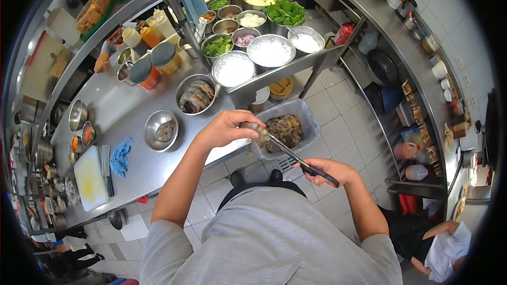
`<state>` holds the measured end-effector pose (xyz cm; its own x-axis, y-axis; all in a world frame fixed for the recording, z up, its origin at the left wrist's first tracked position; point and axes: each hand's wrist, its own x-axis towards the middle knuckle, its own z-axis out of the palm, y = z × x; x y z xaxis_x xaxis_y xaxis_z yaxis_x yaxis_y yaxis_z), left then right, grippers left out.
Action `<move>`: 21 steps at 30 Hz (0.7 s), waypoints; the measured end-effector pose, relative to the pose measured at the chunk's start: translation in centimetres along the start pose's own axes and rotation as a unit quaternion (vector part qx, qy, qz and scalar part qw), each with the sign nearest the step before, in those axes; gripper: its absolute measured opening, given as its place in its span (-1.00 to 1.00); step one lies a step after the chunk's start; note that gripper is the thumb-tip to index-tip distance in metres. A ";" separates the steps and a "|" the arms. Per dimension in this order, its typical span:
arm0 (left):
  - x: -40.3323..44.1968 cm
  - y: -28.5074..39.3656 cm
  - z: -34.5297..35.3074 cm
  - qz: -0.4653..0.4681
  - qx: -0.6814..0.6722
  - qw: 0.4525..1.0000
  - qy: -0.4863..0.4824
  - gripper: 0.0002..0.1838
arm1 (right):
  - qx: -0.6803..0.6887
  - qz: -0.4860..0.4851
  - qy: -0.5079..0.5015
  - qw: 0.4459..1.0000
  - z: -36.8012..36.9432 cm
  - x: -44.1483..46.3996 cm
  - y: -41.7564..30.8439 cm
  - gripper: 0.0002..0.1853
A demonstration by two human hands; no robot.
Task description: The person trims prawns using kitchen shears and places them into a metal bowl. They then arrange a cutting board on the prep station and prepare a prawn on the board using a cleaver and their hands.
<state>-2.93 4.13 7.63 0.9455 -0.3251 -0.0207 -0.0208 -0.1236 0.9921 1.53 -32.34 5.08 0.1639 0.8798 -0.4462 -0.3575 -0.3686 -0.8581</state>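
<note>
My left hand (227, 128) is closed around a raw shrimp (256, 130), pinching it between thumb and fingers above a plastic tub (313, 138). My right hand (331, 172) grips the black handle of what look like kitchen scissors (285, 150); the metal tips meet the shrimp. Dark shrimp or shrimp trimmings (285, 131) fill the bottom of the tub below. On the steel counter to the left, a metal bowl (179, 106) holds several large shrimp (196, 96). A second bowl (151, 140) near the edge holds a shrimp (166, 130).
A cutting board (87, 179), a knife (106, 169) and a blue cloth (121, 157) lie on the counter's left. Metal bowls of white powder (271, 50) and vegetables (285, 11) stand ahead. Shelving (369, 105) runs along the right. Another person (449, 245) is at lower right.
</note>
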 end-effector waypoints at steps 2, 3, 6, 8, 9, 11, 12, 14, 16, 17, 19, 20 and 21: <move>0.0 0.0 0.1 -0.003 -0.022 1.000 0.002 -0.72 | 0.015 0.007 -0.003 1.000 0.1 -0.2 -0.2 -0.25; 0.0 0.0 0.1 -0.003 -0.021 1.000 0.002 -0.72 | 0.016 0.007 -0.003 1.000 0.1 -0.3 -0.2 -0.25; 0.0 -0.3 0.1 -0.012 -0.040 0.999 0.001 -0.73 | 0.012 0.002 -0.005 1.000 0.1 -0.5 0.1 -0.26; 0.0 -0.7 0.1 -0.029 -0.069 0.997 0.009 -0.73 | 0.007 -0.004 -0.007 1.000 0.1 -0.5 0.6 -0.26; 0.1 -0.6 0.1 -0.029 -0.070 0.997 0.008 -0.73 | 0.018 -0.011 -0.008 1.000 0.1 -0.4 0.9 -0.27; 0.2 -0.3 0.1 -0.011 -0.031 0.999 -0.003 -0.74 | 0.031 -0.018 -0.007 0.999 0.2 -0.6 1.1 -0.27; 0.3 -0.4 0.1 -0.011 -0.031 0.999 -0.003 -0.74 | 0.031 -0.015 -0.005 0.999 0.3 -0.5 0.9 -0.28; 0.5 -0.7 -0.1 0.005 0.018 1.000 -0.018 -0.75 | 0.032 -0.013 -0.003 0.999 0.3 -0.6 0.6 -0.29; 0.7 -0.1 -0.2 0.026 0.067 0.997 -0.026 -0.75 | 0.044 -0.013 -0.010 0.999 0.2 -0.6 0.5 -0.31; 0.8 0.3 -0.3 0.047 0.116 0.992 -0.033 -0.75 | 0.045 -0.013 -0.010 0.999 0.2 -0.7 0.4 -0.31; 1.2 1.2 -0.6 0.061 0.146 0.986 -0.050 -0.74 | 0.047 0.006 -0.008 0.999 0.4 -0.8 0.2 -0.31; 1.3 1.5 -0.6 0.076 0.176 0.979 -0.067 -0.73 | 0.047 0.007 -0.009 0.999 0.4 -0.7 0.2 -0.31; 1.3 1.8 -0.5 0.075 0.177 0.979 -0.065 -0.73 | 0.051 0.007 -0.008 0.999 0.4 -0.6 0.2 -0.32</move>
<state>-1.57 4.01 9.41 0.8738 -0.4789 0.0844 -0.2900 -0.3738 0.8810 0.96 -32.83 5.29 0.1434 0.8803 -0.4523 -0.4511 -0.3487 -0.8215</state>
